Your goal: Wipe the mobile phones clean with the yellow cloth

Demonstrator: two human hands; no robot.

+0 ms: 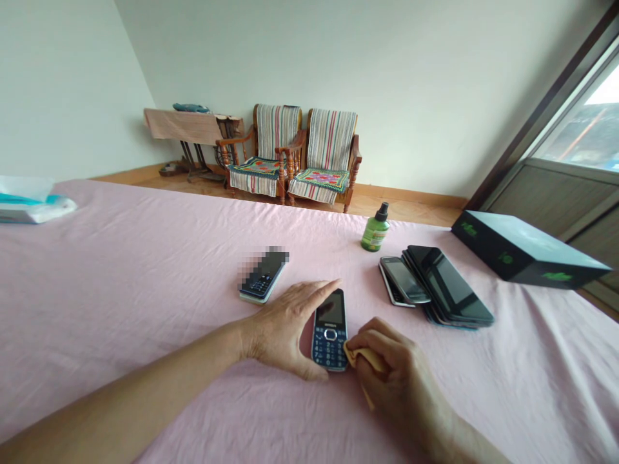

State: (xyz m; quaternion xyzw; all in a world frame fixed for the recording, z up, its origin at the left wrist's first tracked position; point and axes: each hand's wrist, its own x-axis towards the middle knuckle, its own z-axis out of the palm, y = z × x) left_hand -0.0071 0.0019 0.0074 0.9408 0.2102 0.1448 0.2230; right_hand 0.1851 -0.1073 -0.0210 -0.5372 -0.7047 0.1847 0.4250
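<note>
A dark blue keypad mobile phone (pixel 329 348) lies face up on the pink cloth, its screen at the far end. My left hand (pixel 285 328) spans its left side, with fingers at the top edge and the thumb at the bottom edge, gripping it in place. Bunched in the fingers of my right hand (pixel 396 367) is a yellowish cloth (pixel 370 357), which touches the phone's right edge by the keys. Beyond my left wrist, another keypad phone (pixel 264 274) rests on top of a pale one; part of it is pixelated.
To the right lie a small stack of older phones (pixel 403 283) and a pile of smartphones (pixel 452 283). Behind them stand a green spray bottle (pixel 375 231) and a black box (pixel 522 248). A tissue pack (pixel 33 205) sits far left. Two wooden chairs (pixel 293 154) stand beyond the pink-covered surface (pixel 145 270).
</note>
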